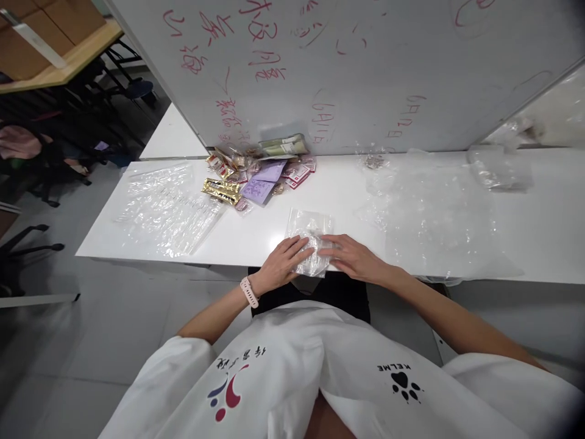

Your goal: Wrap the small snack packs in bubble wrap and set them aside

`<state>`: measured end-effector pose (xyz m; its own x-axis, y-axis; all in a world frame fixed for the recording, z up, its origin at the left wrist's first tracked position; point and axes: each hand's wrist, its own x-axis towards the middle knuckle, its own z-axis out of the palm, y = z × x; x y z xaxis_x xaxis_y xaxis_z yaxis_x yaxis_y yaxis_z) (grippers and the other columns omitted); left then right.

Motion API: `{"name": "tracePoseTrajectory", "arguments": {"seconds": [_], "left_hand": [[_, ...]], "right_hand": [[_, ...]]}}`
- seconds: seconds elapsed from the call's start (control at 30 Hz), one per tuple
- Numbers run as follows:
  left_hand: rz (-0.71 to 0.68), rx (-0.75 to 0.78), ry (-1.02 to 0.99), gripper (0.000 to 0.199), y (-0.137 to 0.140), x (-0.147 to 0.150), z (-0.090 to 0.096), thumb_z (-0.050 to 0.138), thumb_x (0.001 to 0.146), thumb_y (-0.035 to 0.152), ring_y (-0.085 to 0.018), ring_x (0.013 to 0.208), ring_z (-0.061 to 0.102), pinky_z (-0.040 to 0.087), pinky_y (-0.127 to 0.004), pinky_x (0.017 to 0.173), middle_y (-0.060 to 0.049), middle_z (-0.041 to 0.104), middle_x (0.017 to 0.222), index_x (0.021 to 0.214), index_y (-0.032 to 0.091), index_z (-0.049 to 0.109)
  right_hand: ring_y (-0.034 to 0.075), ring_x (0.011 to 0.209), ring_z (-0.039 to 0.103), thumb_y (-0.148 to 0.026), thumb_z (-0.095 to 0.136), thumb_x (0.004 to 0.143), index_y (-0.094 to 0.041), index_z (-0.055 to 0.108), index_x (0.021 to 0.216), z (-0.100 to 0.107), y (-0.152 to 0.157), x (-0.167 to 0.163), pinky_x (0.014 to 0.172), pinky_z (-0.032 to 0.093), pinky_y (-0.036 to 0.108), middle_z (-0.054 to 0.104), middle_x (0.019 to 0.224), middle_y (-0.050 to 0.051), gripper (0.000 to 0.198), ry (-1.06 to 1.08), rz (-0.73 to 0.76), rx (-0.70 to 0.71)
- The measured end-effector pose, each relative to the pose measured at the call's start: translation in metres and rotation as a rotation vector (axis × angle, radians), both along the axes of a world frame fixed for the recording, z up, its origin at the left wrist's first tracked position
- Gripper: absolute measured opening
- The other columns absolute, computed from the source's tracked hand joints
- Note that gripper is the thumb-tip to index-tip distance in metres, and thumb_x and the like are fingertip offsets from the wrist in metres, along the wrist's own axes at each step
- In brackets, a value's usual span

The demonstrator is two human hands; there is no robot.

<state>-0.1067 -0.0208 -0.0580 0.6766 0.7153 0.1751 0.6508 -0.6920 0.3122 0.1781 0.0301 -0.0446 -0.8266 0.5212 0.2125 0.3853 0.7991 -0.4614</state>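
Both my hands meet over a small clear plastic bag (311,221) at the table's front edge. The bag lies flat at its far end, and its near end pokes a little past the edge. From the left, my left hand (284,261) grips the bag with its fingers over the crinkled middle. My right hand (353,258) holds the bag's right side, fingertips on the plastic and slightly apart. Glare and the fingers hide what is inside the bag, if anything.
Behind my left hand lies a pile of gold packets (222,191), purple packets (259,189) and red-and-white packets (298,175). Clear plastic bags (171,210) spread at left, a large clear plastic sheet (439,213) at right. A whiteboard (365,79) stands along the back.
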Motion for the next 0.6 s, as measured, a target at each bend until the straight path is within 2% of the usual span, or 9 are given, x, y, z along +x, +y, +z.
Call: {"name": "tracePoseTrajectory", "arguments": {"seconds": [0.13,0.23,0.33,0.43,0.5,0.6], "left_hand": [[0.141,0.018,-0.053,0.068,-0.007,0.017,-0.007,0.061,0.09,0.026,-0.033,0.146,0.033,0.036,-0.053,0.115,-0.016,0.04,0.157,0.153,0.021,0.035],[0.208,0.029,-0.051,0.065,-0.012,0.025,-0.008,0.058,0.091,0.022,-0.032,0.145,0.036,0.04,-0.052,0.111,-0.014,0.042,0.156,0.152,0.022,0.036],[0.205,0.02,-0.018,0.057,-0.011,0.022,-0.004,0.058,0.092,0.023,-0.032,0.141,0.042,0.044,-0.05,0.107,-0.014,0.047,0.153,0.147,0.021,0.044],[0.116,-0.045,-0.029,0.056,-0.005,0.009,0.005,0.06,0.09,0.022,-0.03,0.143,0.042,0.044,-0.05,0.11,-0.011,0.047,0.153,0.144,0.022,0.047],[0.034,-0.119,-0.09,0.055,-0.001,-0.003,0.011,0.058,0.09,0.019,-0.027,0.145,0.04,0.042,-0.049,0.113,-0.009,0.047,0.153,0.143,0.024,0.048],[-0.009,-0.23,-0.265,0.039,0.003,-0.014,0.018,0.058,0.093,0.025,-0.024,0.144,0.042,0.041,-0.048,0.114,-0.008,0.054,0.148,0.132,0.024,0.059]], "right_hand": [[0.031,0.124,0.051,-0.032,0.065,0.09,-0.027,0.056,0.138,-0.013,-0.014,-0.011,0.101,0.04,0.05,0.053,0.146,0.01,0.049,-0.09,-0.08,0.28],[0.028,0.13,0.051,-0.026,0.061,0.091,-0.027,0.055,0.14,-0.025,-0.023,-0.018,0.107,0.035,0.048,0.055,0.145,0.007,0.049,-0.055,-0.12,0.364],[0.024,0.136,0.05,-0.021,0.051,0.096,-0.027,0.058,0.137,-0.033,-0.027,-0.024,0.111,0.037,0.045,0.059,0.142,0.006,0.042,0.021,-0.126,0.329],[0.022,0.13,0.056,-0.02,0.043,0.098,-0.026,0.066,0.126,-0.033,-0.024,-0.027,0.106,0.045,0.044,0.064,0.134,0.006,0.036,0.123,-0.134,0.216],[0.021,0.124,0.061,-0.023,0.042,0.1,-0.026,0.071,0.117,-0.029,-0.02,-0.028,0.101,0.049,0.044,0.068,0.129,0.005,0.034,0.179,-0.154,0.141],[0.021,0.113,0.068,-0.031,0.045,0.101,-0.026,0.074,0.103,-0.02,-0.012,-0.032,0.096,0.051,0.043,0.072,0.12,0.005,0.03,0.24,-0.188,0.042]]}}
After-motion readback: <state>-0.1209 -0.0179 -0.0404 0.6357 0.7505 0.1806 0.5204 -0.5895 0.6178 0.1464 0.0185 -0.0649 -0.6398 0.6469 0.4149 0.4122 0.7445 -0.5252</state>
